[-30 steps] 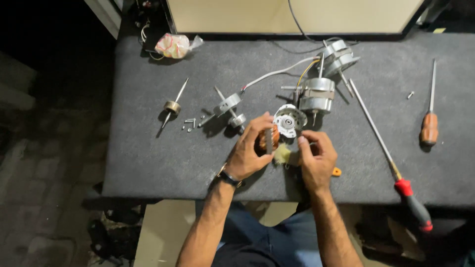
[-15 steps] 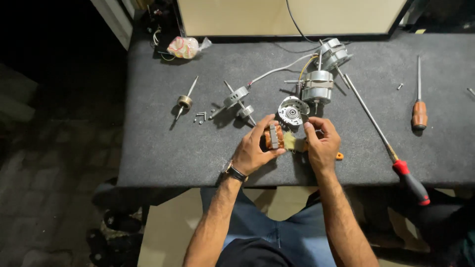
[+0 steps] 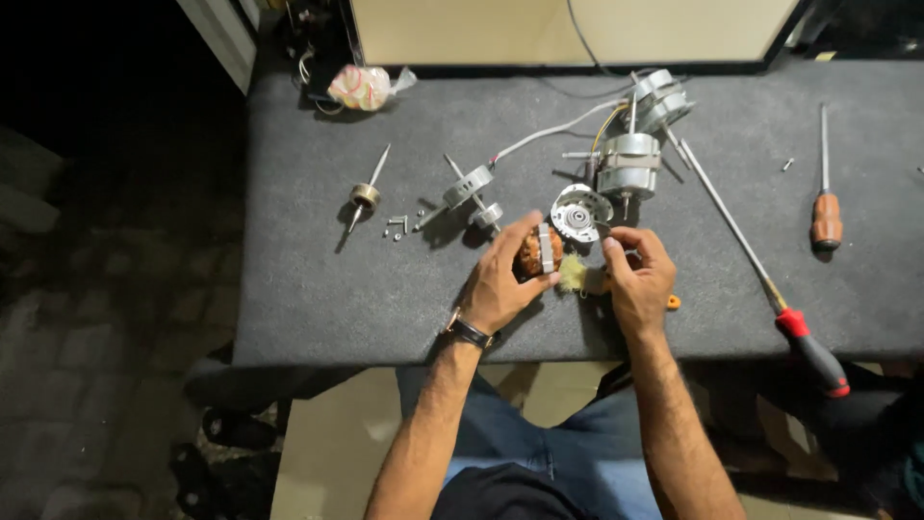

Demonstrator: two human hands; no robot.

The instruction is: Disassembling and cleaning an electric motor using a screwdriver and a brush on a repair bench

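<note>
Both hands work on a small motor part at the table's near edge

The left hand [image 3: 500, 279] now holds the copper-wound stator [image 3: 535, 252] more upright than a second ago; the right hand [image 3: 637, 279] pinches narrow at its 3 o'clock, near yellow fluff [image 3: 575, 274], the round end cover [image 3: 580, 212] at 1 o'clock

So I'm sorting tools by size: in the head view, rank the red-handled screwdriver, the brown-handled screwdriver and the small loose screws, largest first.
1. Red-handled screwdriver, longest by far.
2. Brown-handled screwdriver, clearly shorter.
3. Small loose screws, tiny.
All lie on the same grey table, so nearness hardly skews this.
</note>
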